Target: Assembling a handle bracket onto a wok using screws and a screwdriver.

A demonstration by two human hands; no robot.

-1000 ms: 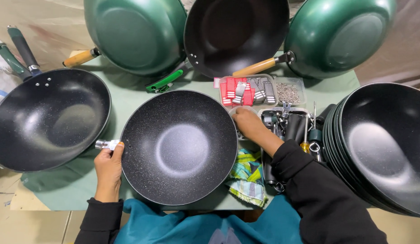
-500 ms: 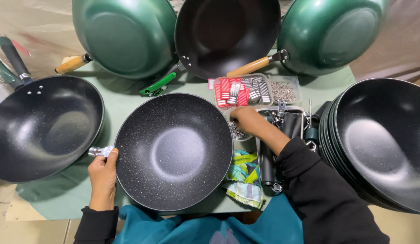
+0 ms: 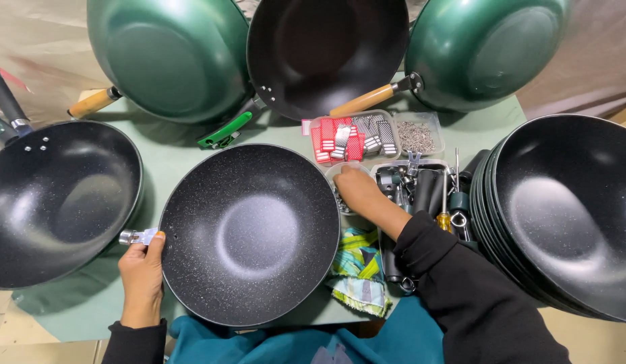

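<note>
Resting flat in the middle of the green tabletop (image 3: 185,158), the speckled black wok (image 3: 249,232) is steadied at its bare metal handle stub (image 3: 139,236), on which the left hand (image 3: 141,268) has its fingers clamped. It is judged heavy, stiff and slick inside — best gripped at the stub or rim. The right hand (image 3: 356,191) dips into a small dish of screws (image 3: 340,197), its fingers curled down — whether they pinch anything cannot be told.

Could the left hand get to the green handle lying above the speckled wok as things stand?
Probably yes. The left hand holds the metal bracket at the speckled wok's rim, and the green handle lies on open table beyond it, with nothing between. It would have to let go of the bracket first.
</note>
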